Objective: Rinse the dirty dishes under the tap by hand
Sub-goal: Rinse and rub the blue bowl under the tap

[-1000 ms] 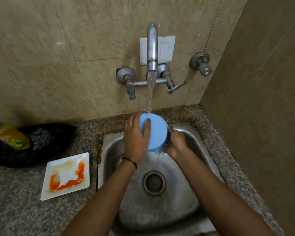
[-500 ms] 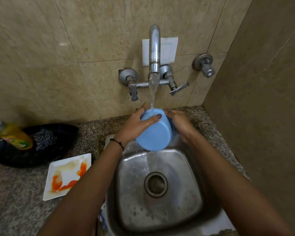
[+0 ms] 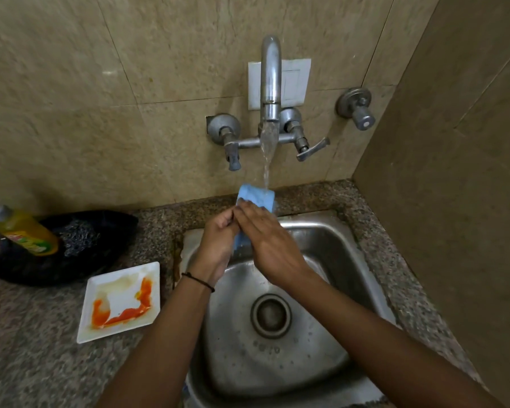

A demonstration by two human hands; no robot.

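Observation:
A blue bowl (image 3: pixel 258 197) is held on edge under the running tap (image 3: pixel 271 83), over the back of the steel sink (image 3: pixel 330 254). Water falls onto its upper rim. My left hand (image 3: pixel 218 245) grips the bowl from the left with curled fingers. My right hand (image 3: pixel 267 245) lies across the bowl's front with fingers fairly straight, covering most of it. A white square plate (image 3: pixel 121 301) smeared with orange sauce lies on the granite counter left of the sink.
A yellow dish-soap bottle (image 3: pixel 24 231) lies on a black bag with a steel scrubber (image 3: pixel 80 234) at the far left. A tiled side wall (image 3: pixel 454 172) closes in the right. A spare valve (image 3: pixel 357 108) sticks out of the back wall.
The bowl has been turned from bottom-facing-me to edge-on under the stream. My right hand moved from behind the bowl to across its front.

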